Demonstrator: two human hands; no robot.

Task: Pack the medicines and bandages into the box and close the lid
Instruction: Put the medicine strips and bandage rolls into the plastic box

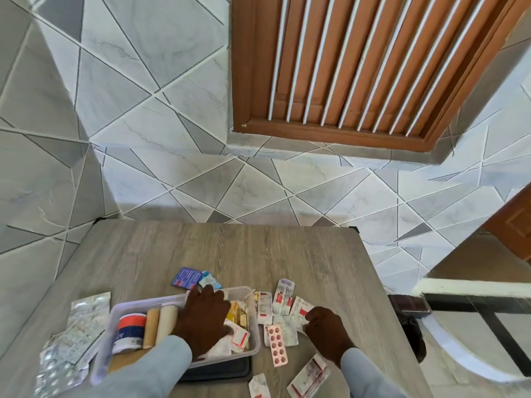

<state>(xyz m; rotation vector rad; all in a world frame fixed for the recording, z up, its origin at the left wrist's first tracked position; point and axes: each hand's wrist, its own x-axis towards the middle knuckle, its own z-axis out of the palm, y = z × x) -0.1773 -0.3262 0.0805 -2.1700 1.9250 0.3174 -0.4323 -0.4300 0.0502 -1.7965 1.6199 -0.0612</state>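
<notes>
1. My right hand (326, 328) pinches the near edge of a foil blister strip (300, 310) on the surface (258, 254), fingers together on it.
2. My left hand (205, 320) rests palm-down inside the box (253, 350), fingers spread over the packets, gripping nothing that I can tell.
3. The box lies just left of my right hand; the strip's long axis runs away from me, so the carry goes leftward over the box's right wall.
4. More strips (277, 344) lie loose around the right hand.

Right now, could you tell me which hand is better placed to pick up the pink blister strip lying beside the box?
The right hand. It is already on the packs right of the box, close to the pink blister strip. The left hand is inside the box, resting on its contents.
</notes>
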